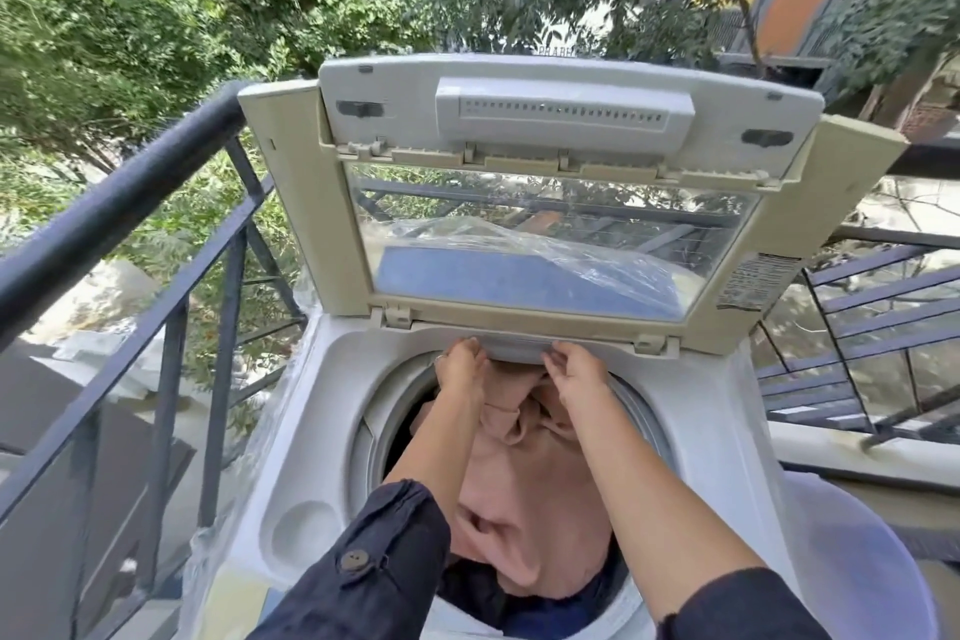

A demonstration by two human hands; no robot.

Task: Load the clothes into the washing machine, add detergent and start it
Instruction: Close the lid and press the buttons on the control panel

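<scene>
A top-loading washing machine (322,457) stands before me with its folding lid (545,203) raised upright. The drum holds a pink garment (535,499) on top of dark clothes (478,592). Both arms reach across the drum to its far rim. My left hand (460,364) and my right hand (574,369) both grip a grey drawer-like panel (517,351) under the lid hinge, fingers curled over its edge. Whether the panel is pulled out I cannot tell.
A dark metal railing (119,244) runs close along the left, with trees beyond. A pale lilac tub (857,561) stands at the right of the machine. More railing and metal stairs (872,327) lie behind on the right. Plastic wrap shows through the lid window.
</scene>
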